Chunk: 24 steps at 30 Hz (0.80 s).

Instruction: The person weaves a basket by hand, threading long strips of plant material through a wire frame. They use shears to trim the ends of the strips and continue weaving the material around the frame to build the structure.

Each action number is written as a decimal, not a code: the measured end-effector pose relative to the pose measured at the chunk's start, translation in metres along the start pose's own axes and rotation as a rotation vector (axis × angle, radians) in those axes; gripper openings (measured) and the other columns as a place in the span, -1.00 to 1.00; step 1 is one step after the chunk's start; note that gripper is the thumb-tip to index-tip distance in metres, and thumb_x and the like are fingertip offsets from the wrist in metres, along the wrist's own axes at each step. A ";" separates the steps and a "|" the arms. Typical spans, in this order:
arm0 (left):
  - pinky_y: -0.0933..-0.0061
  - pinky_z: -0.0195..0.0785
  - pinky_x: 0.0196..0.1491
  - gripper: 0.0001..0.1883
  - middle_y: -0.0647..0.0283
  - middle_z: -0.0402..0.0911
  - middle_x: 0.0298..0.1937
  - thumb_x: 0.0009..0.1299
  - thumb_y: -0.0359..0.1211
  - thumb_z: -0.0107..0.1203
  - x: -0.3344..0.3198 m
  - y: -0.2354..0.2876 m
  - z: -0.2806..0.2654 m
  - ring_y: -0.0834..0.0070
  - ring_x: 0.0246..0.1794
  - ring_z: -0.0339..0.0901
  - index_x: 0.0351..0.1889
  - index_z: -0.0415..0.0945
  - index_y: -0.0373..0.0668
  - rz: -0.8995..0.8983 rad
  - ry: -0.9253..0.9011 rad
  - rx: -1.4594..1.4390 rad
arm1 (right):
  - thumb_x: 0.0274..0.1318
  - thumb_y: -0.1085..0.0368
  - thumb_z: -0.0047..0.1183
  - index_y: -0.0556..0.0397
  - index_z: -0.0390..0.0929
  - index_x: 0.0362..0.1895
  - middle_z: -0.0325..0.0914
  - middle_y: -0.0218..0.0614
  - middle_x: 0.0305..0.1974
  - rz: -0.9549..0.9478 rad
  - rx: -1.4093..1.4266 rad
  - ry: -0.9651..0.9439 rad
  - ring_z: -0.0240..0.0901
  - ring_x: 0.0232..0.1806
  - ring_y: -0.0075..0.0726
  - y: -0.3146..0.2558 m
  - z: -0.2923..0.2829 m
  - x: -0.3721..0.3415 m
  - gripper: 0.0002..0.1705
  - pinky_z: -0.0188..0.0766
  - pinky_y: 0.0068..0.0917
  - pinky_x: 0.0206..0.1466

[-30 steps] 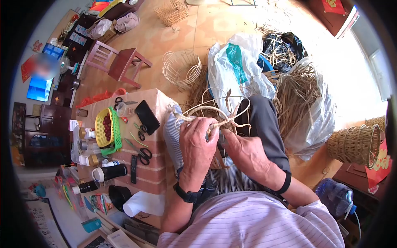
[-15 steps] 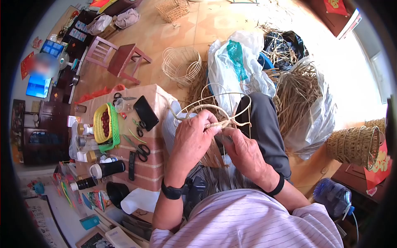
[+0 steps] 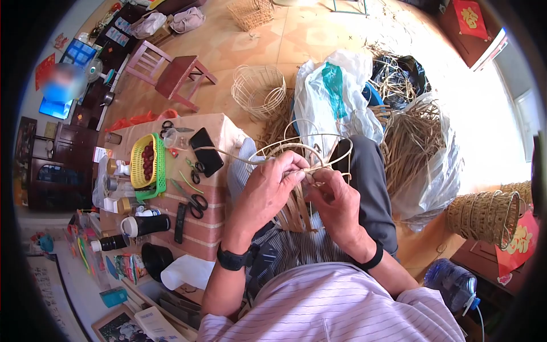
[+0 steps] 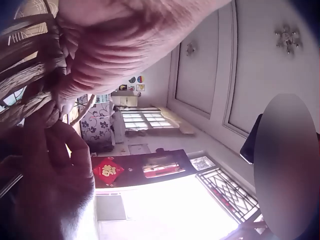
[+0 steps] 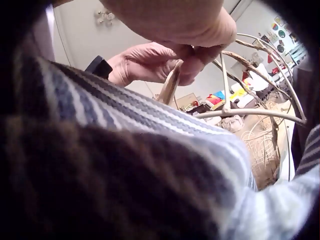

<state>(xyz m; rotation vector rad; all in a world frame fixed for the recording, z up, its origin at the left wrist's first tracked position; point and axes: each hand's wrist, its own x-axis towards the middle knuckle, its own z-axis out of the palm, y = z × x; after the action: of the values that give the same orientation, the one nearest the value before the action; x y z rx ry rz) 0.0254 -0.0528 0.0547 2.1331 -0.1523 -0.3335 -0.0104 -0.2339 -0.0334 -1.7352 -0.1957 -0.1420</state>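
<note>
Above the lap in the head view, the left hand [image 3: 263,191] pinches a pale strip [image 3: 227,152] where it meets a round cane frame [image 3: 348,149]. Thumb and fingertips of the right hand [image 3: 339,208] pinch the same joint, close beside the left fingertips. Flat brown strips [image 3: 297,214] hang below, between the hands. In the left wrist view, the left hand [image 4: 130,45] is large above, the right hand [image 4: 60,175] below, with brown strips [image 4: 22,80] at left. The right wrist view shows the right hand [image 5: 175,20] over the left hand [image 5: 142,62]; fingertips partly hide the joint.
At left a table [image 3: 208,228] bears a phone [image 3: 206,153], scissors [image 3: 197,206] and a basket of red fruit [image 3: 142,165]. Ahead on the floor are a wire basket [image 3: 259,94] and bags of dry strips [image 3: 416,134]. A woven basket [image 3: 481,216] lies at right.
The right hand has come up to the joint beside the left fingertips, its fingers bent more. The pale strip's loose end now reaches far out to the left. The head view has shifted slightly.
</note>
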 end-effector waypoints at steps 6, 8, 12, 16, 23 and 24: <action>0.09 0.58 0.04 -0.85 -0.01 0.76 -0.09 0.63 -0.41 0.22 0.000 -0.011 0.009 -0.03 -0.05 0.75 0.06 0.63 -0.26 0.093 0.103 0.016 | 0.31 0.48 0.45 0.14 0.68 0.02 0.80 -0.26 -0.22 0.068 0.063 0.043 0.84 -0.29 -0.46 -0.008 0.000 0.005 -0.74 0.71 -0.48 -0.32; 0.09 0.57 0.05 -0.86 0.01 0.73 -0.03 0.60 -0.44 0.24 -0.002 -0.002 0.008 -0.03 0.00 0.73 0.06 0.63 -0.23 0.146 0.146 0.127 | 0.32 0.46 0.47 0.14 0.69 0.00 0.80 -0.26 -0.23 0.044 0.070 0.064 0.83 -0.30 -0.47 -0.009 0.003 0.008 -0.75 0.70 -0.49 -0.33; 0.10 0.56 0.10 -0.85 0.07 0.72 0.11 0.54 -0.48 0.29 -0.006 -0.007 0.021 0.00 0.08 0.71 0.03 0.63 -0.22 0.299 0.303 0.203 | 0.27 0.50 0.44 0.10 0.69 0.01 0.76 -0.22 -0.23 -0.021 -0.068 0.051 0.80 -0.36 -0.36 -0.016 -0.001 0.009 -0.73 0.69 -0.43 -0.34; 0.09 0.53 0.17 -0.80 0.16 0.73 0.16 0.49 -0.53 0.32 -0.022 -0.002 0.027 0.10 0.08 0.70 0.04 0.64 -0.21 0.343 0.505 0.419 | 0.22 0.55 0.31 0.07 0.64 0.05 0.69 -0.10 -0.18 -0.186 -0.337 -0.031 0.76 -0.36 0.04 -0.020 -0.010 0.013 -0.68 0.71 -0.16 -0.33; 0.08 0.49 0.26 -0.79 0.21 0.75 0.04 0.49 -0.49 0.34 -0.032 0.011 0.018 0.19 0.08 0.68 0.05 0.66 -0.21 0.460 0.567 0.579 | 0.10 0.61 0.22 0.09 0.60 -0.02 0.61 -0.05 -0.10 -0.175 -0.392 -0.102 0.66 -0.34 0.27 -0.030 -0.015 0.014 -0.66 0.70 -0.02 -0.24; 0.08 0.49 0.25 -0.80 0.21 0.74 0.03 0.49 -0.49 0.33 -0.027 0.014 0.020 0.19 0.08 0.68 0.05 0.66 -0.20 0.487 0.533 0.568 | 0.08 0.62 0.22 0.11 0.60 -0.04 0.61 -0.07 -0.11 -0.186 -0.342 -0.092 0.66 -0.35 0.26 -0.034 -0.017 0.015 -0.66 0.70 -0.08 -0.24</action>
<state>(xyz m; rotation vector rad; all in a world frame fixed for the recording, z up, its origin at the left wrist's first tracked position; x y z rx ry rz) -0.0061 -0.0702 0.0607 2.5562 -0.4871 0.6306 -0.0023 -0.2440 0.0050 -2.0643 -0.4206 -0.2425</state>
